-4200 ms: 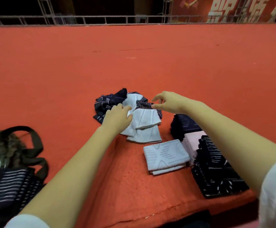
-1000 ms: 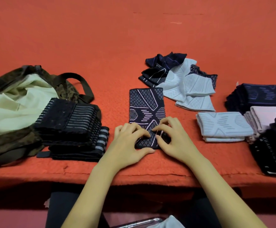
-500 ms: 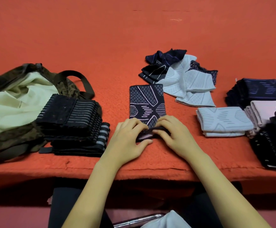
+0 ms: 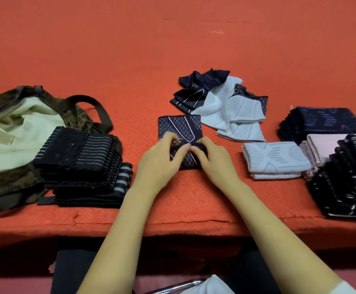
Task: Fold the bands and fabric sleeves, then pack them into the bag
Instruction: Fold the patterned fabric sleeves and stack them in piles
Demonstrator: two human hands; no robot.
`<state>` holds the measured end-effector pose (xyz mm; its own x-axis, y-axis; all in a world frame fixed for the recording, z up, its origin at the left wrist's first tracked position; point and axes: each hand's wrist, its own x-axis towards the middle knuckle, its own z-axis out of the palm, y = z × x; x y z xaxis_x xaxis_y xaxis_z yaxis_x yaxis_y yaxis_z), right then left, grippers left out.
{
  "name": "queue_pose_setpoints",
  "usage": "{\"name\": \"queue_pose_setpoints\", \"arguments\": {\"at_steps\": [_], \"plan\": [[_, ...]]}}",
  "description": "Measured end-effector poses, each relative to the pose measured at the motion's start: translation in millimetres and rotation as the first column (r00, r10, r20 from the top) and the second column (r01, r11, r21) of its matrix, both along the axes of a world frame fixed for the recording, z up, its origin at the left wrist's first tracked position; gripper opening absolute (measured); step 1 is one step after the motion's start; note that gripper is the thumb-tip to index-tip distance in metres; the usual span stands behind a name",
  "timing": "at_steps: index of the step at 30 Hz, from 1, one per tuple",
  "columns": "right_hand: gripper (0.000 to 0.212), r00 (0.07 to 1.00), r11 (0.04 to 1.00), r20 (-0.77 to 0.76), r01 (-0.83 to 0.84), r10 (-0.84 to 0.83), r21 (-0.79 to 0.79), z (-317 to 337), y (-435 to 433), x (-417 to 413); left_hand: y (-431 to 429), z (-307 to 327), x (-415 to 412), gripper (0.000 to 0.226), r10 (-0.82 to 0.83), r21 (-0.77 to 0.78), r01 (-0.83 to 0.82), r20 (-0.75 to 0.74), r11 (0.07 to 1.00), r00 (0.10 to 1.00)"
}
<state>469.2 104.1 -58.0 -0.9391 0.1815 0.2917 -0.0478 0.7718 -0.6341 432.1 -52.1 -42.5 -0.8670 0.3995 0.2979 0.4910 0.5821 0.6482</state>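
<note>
A dark navy patterned fabric sleeve (image 4: 180, 127) lies on the red table in front of me, its near end turned up and over towards the far end. My left hand (image 4: 162, 161) and my right hand (image 4: 214, 160) both pinch that turned-up edge, fingertips almost meeting at the middle. An olive bag (image 4: 14, 124) with a cream lining lies open at the left. Unfolded navy and white sleeves (image 4: 221, 102) sit in a loose heap behind and to the right.
A stack of folded black striped bands (image 4: 84, 166) rests against the bag. A folded white sleeve (image 4: 275, 160) and piles of folded navy, pink and black pieces (image 4: 340, 149) fill the right side. The red table's front edge (image 4: 173, 227) runs just below my wrists.
The heap was being sorted earlier; since then the navy sleeve was laid flat before me. Over the last second both hands lifted its near end and carried it away from me, halving its visible length.
</note>
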Motion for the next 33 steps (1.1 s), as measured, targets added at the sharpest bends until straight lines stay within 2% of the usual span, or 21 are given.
{"name": "queue_pose_setpoints", "arguments": {"at_steps": [4,7,10,16,23,27,30,33], "plan": [[0.023,0.988,0.99,0.086,0.123,-0.13,0.075,0.3,-5.2,-22.9,5.2,-12.8,-10.8,0.041,0.082,0.17,-0.11,0.163,0.979,0.983],[0.027,0.973,0.969,0.091,0.196,-0.212,0.151,-3.6,-9.2,-27.6,4.6,-23.5,-10.9,0.038,0.153,0.222,-0.188,0.168,0.957,0.974],[0.027,0.967,0.959,0.095,0.218,-0.238,0.179,-4.2,-11.1,-29.8,8.0,-28.1,-11.2,0.035,0.162,0.147,-0.169,0.064,0.974,0.985],[0.028,0.958,0.945,0.126,0.224,-0.259,0.239,-3.1,-11.6,-33.7,15.1,-32.5,-11.3,0.028,0.201,0.003,-0.201,-0.019,0.98,0.979],[0.028,0.952,0.948,0.148,0.235,-0.269,0.213,-3.6,-12.5,-35.1,16.3,-37.0,-11.9,0.048,0.218,-0.173,-0.23,-0.084,0.958,0.972],[0.029,0.949,0.95,0.135,0.262,-0.286,0.169,-4.8,-12.1,-36.0,18.4,-37.9,-10.9,0.068,0.217,-0.266,-0.251,-0.15,0.931,0.964],[0.026,0.975,0.976,0.073,0.203,-0.209,0.081,-8.1,-10.6,-31.9,17.9,-40.1,-11.3,0.07,0.225,-0.296,-0.268,-0.171,0.917,0.959],[0.035,0.998,0.99,-0.049,0.05,-0.044,0.132,-12.1,-6.0,-20.9,18.2,-39.8,-10.6,0.069,0.224,-0.309,-0.269,-0.172,0.912,0.959]]}}
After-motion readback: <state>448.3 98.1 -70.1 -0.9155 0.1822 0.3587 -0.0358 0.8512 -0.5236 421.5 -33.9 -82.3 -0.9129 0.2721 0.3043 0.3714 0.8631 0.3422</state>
